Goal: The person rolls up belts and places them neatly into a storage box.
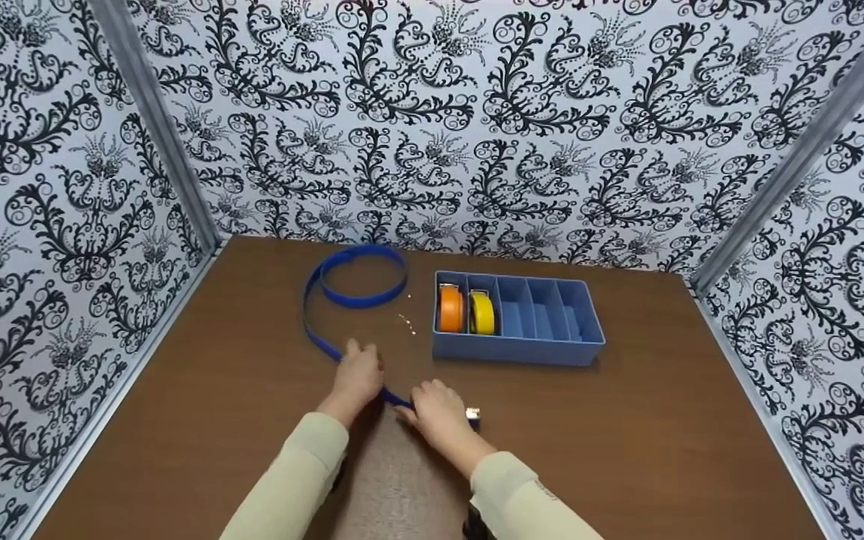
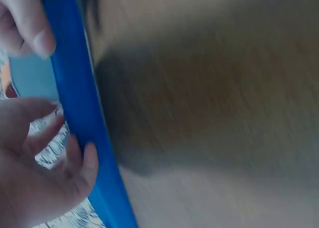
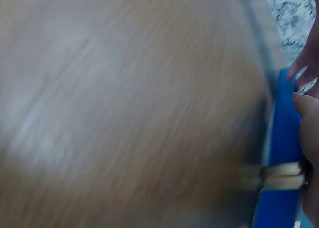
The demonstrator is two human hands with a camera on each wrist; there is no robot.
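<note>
One blue belt is under inspection, lying on the brown table from a loose coil at upper centre-left of the head view down to the lower centre, where a bright metal fitting shows just beyond the right hand. By appearance, it should be light, flexible across its flat face, stiffer edgewise, and springy enough for the coil to loosen if unattended; the smooth surface may slide somewhat under the fingers, and breakage is judged unlikely. The sounder hold is by both edges of the strap, one grip near the fitting and another farther along, so that it does not twist. The left hand, at centre-left, curls its fingers lightly on the strap between the coil and the other hand. The right hand, lower and to the right, pinches the strap near its fitted end, with the thumb against it in the right wrist view. The hands are near each other but apart, a short run of strap spanning the gap. A blue compartment tray stands right of centre, beyond the hands, with an orange roll and a yellow roll in its two leftmost compartments.
</note>
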